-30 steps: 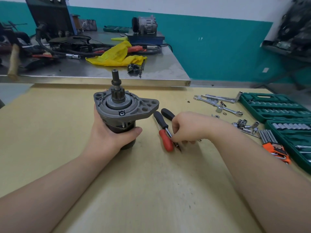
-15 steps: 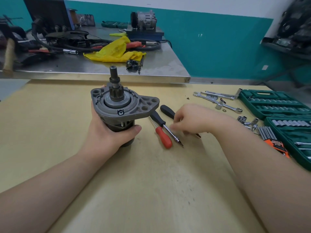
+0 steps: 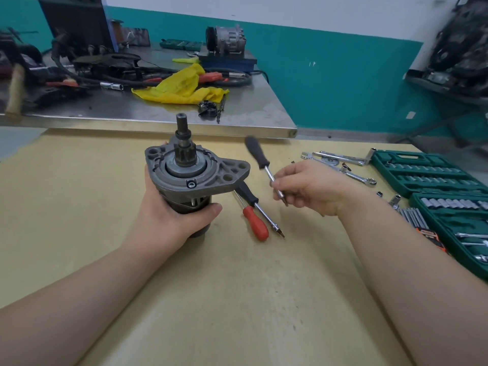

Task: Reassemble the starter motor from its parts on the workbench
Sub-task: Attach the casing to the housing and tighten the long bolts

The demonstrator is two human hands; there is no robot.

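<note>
The left hand (image 3: pixel 169 215) wraps its fingers and thumb round the dark body of the starter motor (image 3: pixel 190 178), which stands upright on the yellow counter (image 3: pixel 79 207) with its shaft pointing up; the hand hides most of the lower housing and the motor's base cannot be made out. Just right of it a red-handled screwdriver (image 3: pixel 255 226) and a black-handled one (image 3: pixel 248 194) lie crossed, the latter's handle partly tucked under the motor's flange. The right hand (image 3: pixel 314 188) pinches the metal shank of a lifted black-handled screwdriver (image 3: pixel 260 157), blurred, its tip hidden in the fingers, while the green socket cases (image 3: pixel 422 170) run off the right edge.
</note>
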